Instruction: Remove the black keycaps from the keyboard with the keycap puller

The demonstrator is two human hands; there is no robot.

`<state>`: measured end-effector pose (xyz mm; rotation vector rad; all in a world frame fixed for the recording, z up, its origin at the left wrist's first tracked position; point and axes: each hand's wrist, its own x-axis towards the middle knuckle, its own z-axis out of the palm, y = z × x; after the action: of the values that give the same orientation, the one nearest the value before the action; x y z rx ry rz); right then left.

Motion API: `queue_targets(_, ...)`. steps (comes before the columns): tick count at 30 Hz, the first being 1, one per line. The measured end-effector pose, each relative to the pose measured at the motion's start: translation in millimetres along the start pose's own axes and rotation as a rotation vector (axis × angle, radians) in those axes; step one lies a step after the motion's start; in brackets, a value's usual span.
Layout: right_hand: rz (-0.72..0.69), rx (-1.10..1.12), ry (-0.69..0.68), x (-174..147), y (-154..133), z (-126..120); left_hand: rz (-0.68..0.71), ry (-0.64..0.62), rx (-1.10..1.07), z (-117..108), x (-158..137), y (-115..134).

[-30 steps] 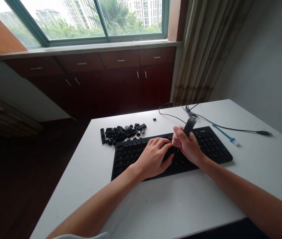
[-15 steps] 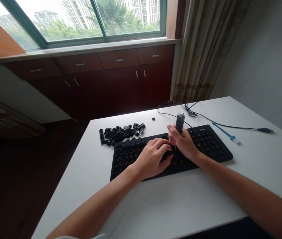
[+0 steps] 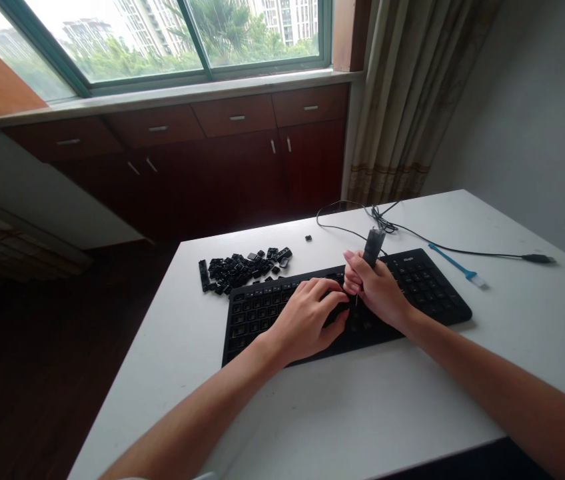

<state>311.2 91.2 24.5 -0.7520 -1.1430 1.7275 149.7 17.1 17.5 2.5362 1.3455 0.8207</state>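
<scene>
A black keyboard (image 3: 307, 353) lies across the white table, many of its keys stripped to bare sockets on the left side. My right hand (image 3: 375, 287) is wrapped round the black handle of a keycap puller (image 3: 374, 247), held upright and slightly tilted over the keyboard's middle. Its thin wire end points down at the keys; the very tip is hard to see. My left hand (image 3: 307, 313) rests on the keyboard just left of the tool, with thumb and fingers curved and a gap between them. Whether its fingertips touch a keycap cannot be made out.
Loose black keycaps (image 3: 237, 270) are heaped behind the keyboard's left end, and a single keycap (image 3: 308, 238) lies apart. A thin black cable (image 3: 482, 254) runs along the back right. A blue brush (image 3: 457, 267) lies right of the keyboard. The table (image 3: 202, 400) has a left edge.
My right hand and the keycap puller have shifted slightly right, and the handle leans more to the right. My left hand stays nearly in place.
</scene>
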Motion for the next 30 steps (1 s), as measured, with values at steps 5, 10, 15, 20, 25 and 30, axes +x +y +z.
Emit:
queue_targets(5, -0.046, 0.057, 0.111, 0.2, 4.7, 12.6, -0.009, 0.008, -0.005, -0.1, 0.1, -0.3)
queue_targets(10, -0.135, -0.125, 0.127, -7.4, 3.6, 9.4, -0.011, 0.007, -0.001, -0.8, -0.6, 0.1)
queue_targets(15, -0.164, -0.166, 0.084, -16.6, 0.9, 4.5, -0.017, 0.006, 0.014, -1.3, -1.0, -0.3)
queue_targets(20, -0.128, 0.034, 0.058, -21.5, 4.4, 13.6, -0.01, -0.009, 0.003, -3.5, -0.1, 1.4)
queue_targets(25, -0.217, -0.196, -0.001, -24.5, 1.3, 6.4, -0.001, -0.011, 0.003, -2.1, -1.4, 1.4)
queue_targets(30, -0.418, -0.742, -0.17, -22.5, -18.1, -4.8, -0.03, 0.01, 0.023, 3.6, -2.0, -0.2)
